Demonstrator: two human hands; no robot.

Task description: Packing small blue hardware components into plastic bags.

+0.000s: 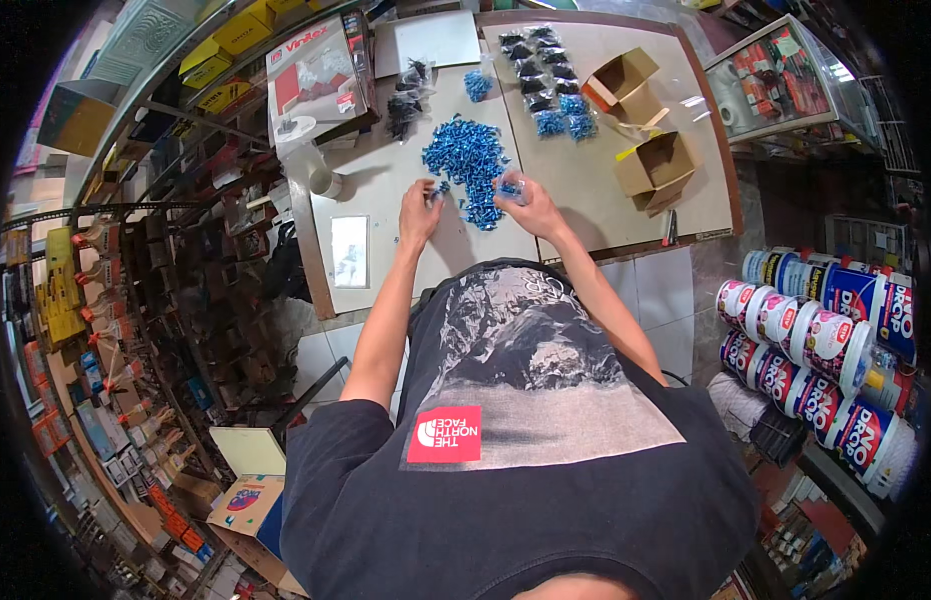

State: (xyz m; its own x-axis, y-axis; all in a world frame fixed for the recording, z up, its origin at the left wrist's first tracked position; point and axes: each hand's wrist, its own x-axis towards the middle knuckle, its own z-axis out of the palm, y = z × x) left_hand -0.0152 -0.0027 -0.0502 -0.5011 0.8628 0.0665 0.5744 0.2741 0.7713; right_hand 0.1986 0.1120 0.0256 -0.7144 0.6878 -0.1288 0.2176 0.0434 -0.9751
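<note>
A heap of small blue metallic screw-like pieces (465,161) lies on the pale tabletop before me. At its left edge, my left hand (420,208) has a few blue pieces between its fingertips. My right hand (531,206), on the heap's right side, grips a clear plastic bag (513,186); how much is in it cannot be told. Beyond the heap stands a filled clear bag of blue pieces (477,85). Farther right, bags of black pieces (530,70) form two columns, with bags of blue pieces (550,123) at their near end. More bags of black pieces (407,101) lie at the upper left.
Two open cardboard boxes (655,169) (621,81) sit on the right. A white cup (325,182), a flat clear packet (350,251) and a large printed box (319,75) are on the left. Paint buckets (833,341) are stacked beyond the table's right end; crowded shelves (128,337) line the left.
</note>
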